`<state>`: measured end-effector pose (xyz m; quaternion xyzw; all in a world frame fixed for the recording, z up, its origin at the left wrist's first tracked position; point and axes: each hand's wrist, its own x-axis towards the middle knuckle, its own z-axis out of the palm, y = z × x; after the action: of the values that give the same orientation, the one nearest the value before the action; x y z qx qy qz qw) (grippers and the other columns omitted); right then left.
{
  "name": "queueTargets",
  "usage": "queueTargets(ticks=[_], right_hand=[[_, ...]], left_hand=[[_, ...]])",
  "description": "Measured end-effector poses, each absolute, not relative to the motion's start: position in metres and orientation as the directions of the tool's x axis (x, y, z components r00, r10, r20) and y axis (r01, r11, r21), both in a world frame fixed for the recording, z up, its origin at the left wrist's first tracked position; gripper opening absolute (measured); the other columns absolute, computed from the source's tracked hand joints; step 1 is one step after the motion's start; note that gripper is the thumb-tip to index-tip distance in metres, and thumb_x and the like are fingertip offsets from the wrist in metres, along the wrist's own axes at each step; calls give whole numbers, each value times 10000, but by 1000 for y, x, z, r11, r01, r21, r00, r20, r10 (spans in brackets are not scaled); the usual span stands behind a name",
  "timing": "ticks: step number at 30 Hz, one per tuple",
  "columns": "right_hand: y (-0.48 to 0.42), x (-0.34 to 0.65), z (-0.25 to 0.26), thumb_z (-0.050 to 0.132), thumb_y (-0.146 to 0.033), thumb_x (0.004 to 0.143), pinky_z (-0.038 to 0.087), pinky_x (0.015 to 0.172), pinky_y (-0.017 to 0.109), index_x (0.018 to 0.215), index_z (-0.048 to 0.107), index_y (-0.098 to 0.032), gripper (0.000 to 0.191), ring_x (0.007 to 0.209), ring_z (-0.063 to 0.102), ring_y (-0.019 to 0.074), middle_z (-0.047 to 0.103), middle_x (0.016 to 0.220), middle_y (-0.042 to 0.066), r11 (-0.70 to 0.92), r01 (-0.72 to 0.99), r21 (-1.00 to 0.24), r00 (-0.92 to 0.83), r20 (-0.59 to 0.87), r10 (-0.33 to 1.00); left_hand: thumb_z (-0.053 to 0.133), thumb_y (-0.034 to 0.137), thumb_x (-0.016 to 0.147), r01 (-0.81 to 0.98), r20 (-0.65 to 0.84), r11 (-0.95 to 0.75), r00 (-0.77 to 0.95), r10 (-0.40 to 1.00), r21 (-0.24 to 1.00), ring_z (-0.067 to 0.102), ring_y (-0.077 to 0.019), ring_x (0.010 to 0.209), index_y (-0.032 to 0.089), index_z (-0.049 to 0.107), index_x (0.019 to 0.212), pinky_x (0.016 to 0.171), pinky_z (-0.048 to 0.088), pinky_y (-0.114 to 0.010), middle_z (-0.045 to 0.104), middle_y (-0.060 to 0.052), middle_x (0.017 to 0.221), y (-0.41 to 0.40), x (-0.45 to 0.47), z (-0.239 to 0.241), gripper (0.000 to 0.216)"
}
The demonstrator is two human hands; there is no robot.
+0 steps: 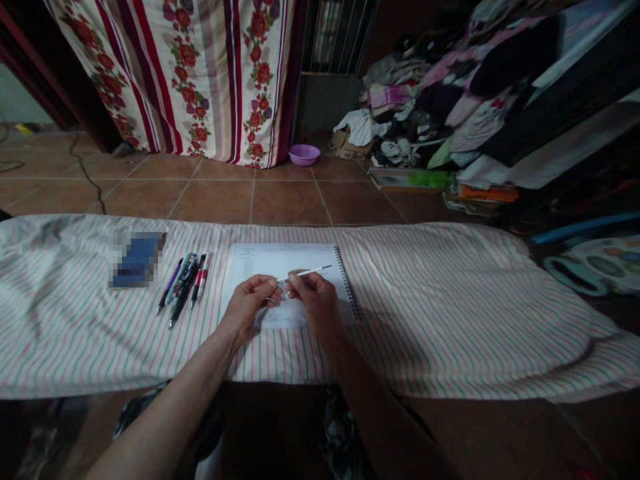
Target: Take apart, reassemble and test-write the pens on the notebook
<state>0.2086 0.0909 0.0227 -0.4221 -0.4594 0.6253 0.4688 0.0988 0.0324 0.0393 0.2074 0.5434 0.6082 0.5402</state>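
Observation:
Over an open spiral notebook, both of my hands pinch a thin white stick with a dark tip, which looks like a pen refill. My left hand is closed at its left end, thumb against fingers. Farther along, my right hand grips it, and the dark tip points out to the right. The page beneath bears printed lines and a table. Left of the notebook lie several pens, side by side on the striped cloth. Beyond them rests a blue rectangular item, blurred out by pixels.
A floral curtain hangs beyond the tiled floor. A purple basin stands near its foot. Piled clothes and a cardboard box fill the back right. A dark cable runs over the floor at left.

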Motion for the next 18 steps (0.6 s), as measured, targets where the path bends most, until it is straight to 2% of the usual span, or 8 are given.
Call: queueTargets(ticks=[5,10,18], right_hand=[[92,210,22,696,-371,636,500,502,241,695,643,-166,220,470,585,118,669,571,5,-143,-155,-977,-217,-108,970],[90,209,25,703,-360,627,489,487,233,665,645,-169,204,461,584,117,662,549,1,-120,-157,-980,-198,-88,976],[89,207,26,707,-347,620,484,493,232,668,649,-167,196,458,580,112,657,537,-10,-128,-176,-976,-197,-92,976]], left_hand=[[655,474,676,-441,-392,234,-312,865,867,570,-116,558,121,616,716,485,375,-213,640,-46,630,32,99,39,357],[680,402,667,-403,-321,179,-318,892,898,534,-91,529,130,592,609,501,376,-202,614,-28,573,33,99,34,292],[707,350,637,-426,-308,152,-325,894,892,521,-83,528,129,603,623,523,386,-199,606,-15,568,34,97,33,245]])
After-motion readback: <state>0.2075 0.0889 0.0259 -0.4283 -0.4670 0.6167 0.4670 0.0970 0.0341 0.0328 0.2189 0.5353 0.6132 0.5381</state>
